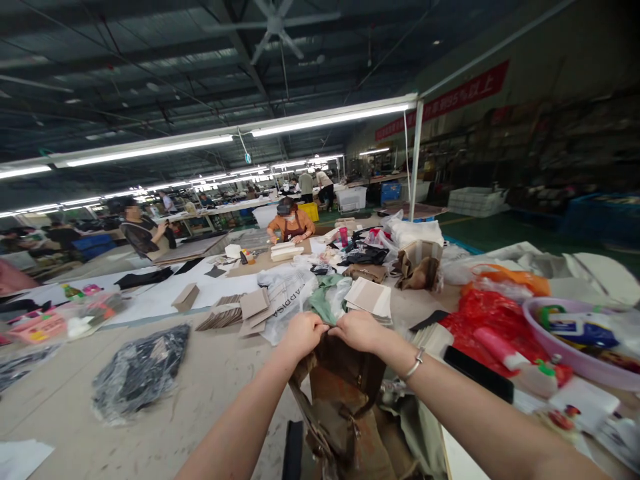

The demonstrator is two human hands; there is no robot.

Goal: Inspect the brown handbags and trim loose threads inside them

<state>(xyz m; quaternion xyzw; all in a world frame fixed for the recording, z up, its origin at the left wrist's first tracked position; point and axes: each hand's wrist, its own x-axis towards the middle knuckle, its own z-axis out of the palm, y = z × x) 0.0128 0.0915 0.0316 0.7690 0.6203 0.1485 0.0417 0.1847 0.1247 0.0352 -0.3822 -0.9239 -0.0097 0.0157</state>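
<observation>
Tube lights (330, 121) glare beneath a dim, softly blurred ceiling (150, 73).

The cloth bag (343, 390) is brown, the tub (575, 360) is light purple, and the plastic bag (467, 325) is bright red.

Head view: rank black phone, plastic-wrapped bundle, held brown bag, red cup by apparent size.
1. Held brown bag
2. Plastic-wrapped bundle
3. Black phone
4. Red cup
Apparent size only; the cup sits farthest.
</observation>
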